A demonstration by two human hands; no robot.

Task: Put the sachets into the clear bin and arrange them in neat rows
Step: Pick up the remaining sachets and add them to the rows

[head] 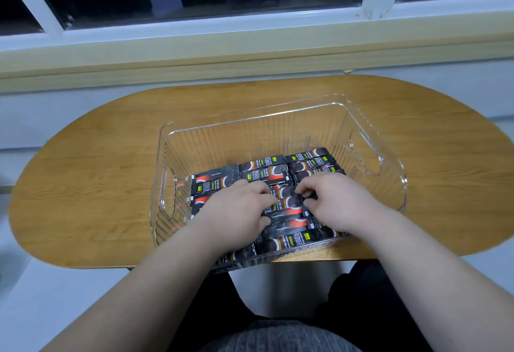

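A clear ribbed bin [281, 118] with cut-out handles stands on the oval wooden table [105, 162]. Several black-and-red sachets [264, 166] lie flat on its floor in three side-by-side rows. Both of my hands are inside the bin over the middle row. My left hand [239, 207] lies on the sachets with its fingers curled round the left end of one. My right hand [336, 201] has its fingers bent onto the right end of the same middle-row sachets [289, 204]. The sachets under my palms are hidden.
The table stands against a wall under a window sill [250, 54] with a white frame and dark panes. Bare wood lies left and right of the bin. My lap shows below the table's near edge.
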